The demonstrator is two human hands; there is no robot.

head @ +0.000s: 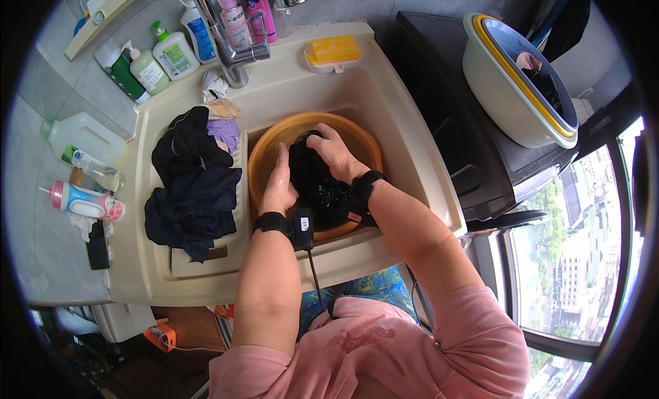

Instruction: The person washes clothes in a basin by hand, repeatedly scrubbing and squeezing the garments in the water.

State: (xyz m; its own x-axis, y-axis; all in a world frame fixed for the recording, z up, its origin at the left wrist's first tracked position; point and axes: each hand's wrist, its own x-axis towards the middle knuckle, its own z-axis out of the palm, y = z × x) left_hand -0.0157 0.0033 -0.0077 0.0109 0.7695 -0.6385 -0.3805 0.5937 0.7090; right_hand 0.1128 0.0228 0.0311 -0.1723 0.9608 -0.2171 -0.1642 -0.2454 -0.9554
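Note:
An orange plastic basin [258, 141] sits in the sink, with brownish water visible in it. Wet black cloth [314, 167] is bunched in the basin, its lower part glistening. My right hand [334, 152] grips the cloth's upper part between thumb and fingers. On the other side, my left hand [279, 185] is held flat and upright along the cloth's edge, fingers stretched out and not curled around it. Both wrists wear black straps with small devices. A cable runs down from the left one.
Dark garments [195, 193] lie on the washboard [239, 193] at left. A tap [234, 64] rises behind the basin, near yellow soap [329, 49] in a dish. Bottles [175, 54] line the back-left rim. Nested basins [494, 90] stand on a dark appliance [437, 64] at right.

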